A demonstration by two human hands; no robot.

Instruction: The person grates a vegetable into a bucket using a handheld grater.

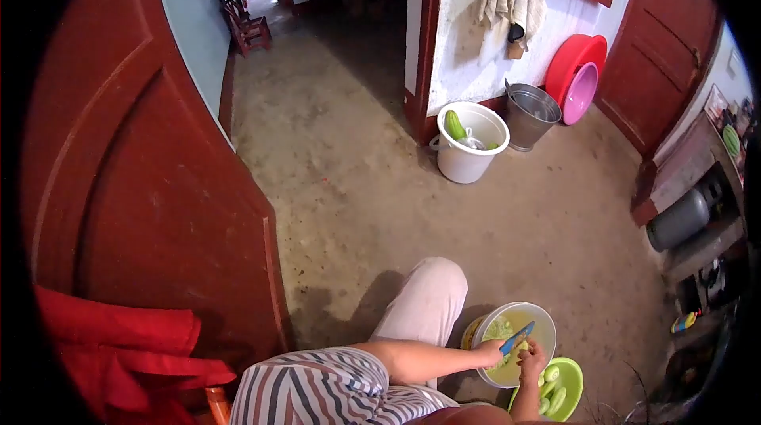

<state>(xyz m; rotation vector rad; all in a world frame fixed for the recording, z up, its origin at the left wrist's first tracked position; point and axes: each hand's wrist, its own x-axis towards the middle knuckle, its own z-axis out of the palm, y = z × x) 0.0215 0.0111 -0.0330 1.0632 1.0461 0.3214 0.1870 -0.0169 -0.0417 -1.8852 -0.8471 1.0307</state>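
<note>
My left hand (490,354) is closed around the lower end of a flat blue knife (518,337), which slants up to the right over a bucket. Just beside it, my right hand (532,359) grips a small pale green piece of vegetable (522,348), partly covered by the fingers. Below both hands stands the pale bucket (544,315), with light green shreds or peelings (499,328) inside. Against the bucket's right side sits a bright green basin (578,381) with several pale green, elongated vegetables (557,401), partly hidden by my right forearm.
A white bucket (468,167) with a green gourd (454,124) stands by the wall corner, next to a metal bucket (531,112) and red and pink basins (581,92). A wooden door (190,211) is at left. A gas cylinder (679,220) lies at right.
</note>
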